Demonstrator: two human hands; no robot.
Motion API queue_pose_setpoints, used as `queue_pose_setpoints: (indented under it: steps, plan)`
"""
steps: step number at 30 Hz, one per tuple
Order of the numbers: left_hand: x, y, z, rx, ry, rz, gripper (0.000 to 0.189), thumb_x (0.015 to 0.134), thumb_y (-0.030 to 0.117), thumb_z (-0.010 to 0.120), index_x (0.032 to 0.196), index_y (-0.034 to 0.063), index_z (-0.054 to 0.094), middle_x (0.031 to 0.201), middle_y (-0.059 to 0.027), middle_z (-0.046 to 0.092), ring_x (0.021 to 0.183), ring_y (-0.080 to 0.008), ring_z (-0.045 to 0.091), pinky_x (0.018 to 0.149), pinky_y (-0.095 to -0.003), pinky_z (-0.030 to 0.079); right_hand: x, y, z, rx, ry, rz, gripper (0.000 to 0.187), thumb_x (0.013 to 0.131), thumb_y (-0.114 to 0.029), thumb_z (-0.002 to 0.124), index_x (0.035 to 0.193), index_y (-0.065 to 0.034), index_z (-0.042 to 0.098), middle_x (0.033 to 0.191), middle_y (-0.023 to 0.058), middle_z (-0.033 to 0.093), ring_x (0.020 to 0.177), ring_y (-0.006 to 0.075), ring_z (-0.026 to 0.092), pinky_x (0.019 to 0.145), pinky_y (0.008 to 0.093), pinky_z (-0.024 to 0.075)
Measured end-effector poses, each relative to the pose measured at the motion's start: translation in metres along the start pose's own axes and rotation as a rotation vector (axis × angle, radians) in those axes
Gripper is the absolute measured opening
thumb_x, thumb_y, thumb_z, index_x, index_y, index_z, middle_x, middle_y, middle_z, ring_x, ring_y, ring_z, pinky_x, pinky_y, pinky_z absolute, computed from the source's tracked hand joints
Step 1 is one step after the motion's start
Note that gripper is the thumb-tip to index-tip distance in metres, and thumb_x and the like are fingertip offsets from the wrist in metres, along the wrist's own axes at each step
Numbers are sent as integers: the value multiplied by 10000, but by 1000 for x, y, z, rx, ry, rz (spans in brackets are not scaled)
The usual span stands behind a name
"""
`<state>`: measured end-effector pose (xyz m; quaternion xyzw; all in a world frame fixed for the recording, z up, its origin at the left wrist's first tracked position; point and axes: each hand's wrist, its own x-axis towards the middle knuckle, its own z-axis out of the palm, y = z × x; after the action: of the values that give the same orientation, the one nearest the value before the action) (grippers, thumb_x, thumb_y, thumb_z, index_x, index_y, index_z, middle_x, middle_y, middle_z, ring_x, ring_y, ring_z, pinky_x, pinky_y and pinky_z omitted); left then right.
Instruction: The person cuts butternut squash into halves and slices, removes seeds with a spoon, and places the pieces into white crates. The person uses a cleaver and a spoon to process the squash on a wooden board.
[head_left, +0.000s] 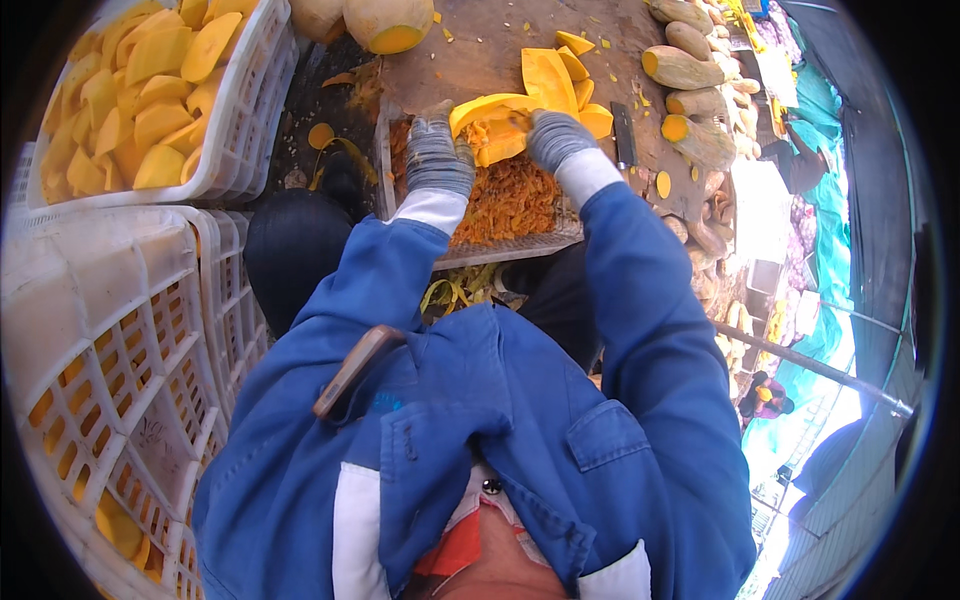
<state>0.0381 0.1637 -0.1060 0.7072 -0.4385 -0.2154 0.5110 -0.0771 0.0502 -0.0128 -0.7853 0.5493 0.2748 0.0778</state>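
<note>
My left hand (440, 156), in a grey knitted glove, grips the left end of a hollow peeled pumpkin piece (501, 147). Stringy orange pulp (478, 136) clings inside it. My right hand (559, 140), gloved alike, is curled at the piece's right end; its fingers are partly hidden, and I cannot tell whether they hold a small tool. Below both hands is a white plastic crate (517, 247) with a heap of scraped pumpkin pulp (506, 201). Peeled pumpkin pieces (549, 75) lie just beyond the held one.
A dark-bladed knife (623, 135) lies on the board (480, 49) at right. Unpeeled pumpkins (686, 67) line its right side. Upper left, a white crate (244, 142) holds peeled pieces (154, 97). More crates (150, 315) stand at my left. A metal pole (810, 365) crosses at right.
</note>
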Motion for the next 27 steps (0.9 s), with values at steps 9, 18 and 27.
queue_pose_setpoints:
  steps: [9,18,27]
  plan:
    - [-4,-2,4,206,7,281,570,746,47,643,1299,19,507,1262,-198,529,1135,-376,518,1019,-444,413,39,9,28,-181,-44,268,348,954,-273,493,1227,-117,643,1276,101,621,1175,302,594,959,386,479]
    - [-5,-7,5,221,44,325,556,753,51,627,1295,2,513,1250,-213,538,1088,-397,541,963,-464,451,20,-15,17,-219,-171,-27,334,823,-203,639,1128,-71,671,1133,155,664,1048,337,637,903,398,511]
    - [-5,-7,4,186,23,338,556,755,52,641,1293,9,508,1255,-208,538,1131,-383,521,977,-457,437,-1,-6,23,195,-192,-21,358,895,-247,562,1184,-45,625,1083,198,664,987,346,647,882,405,517]
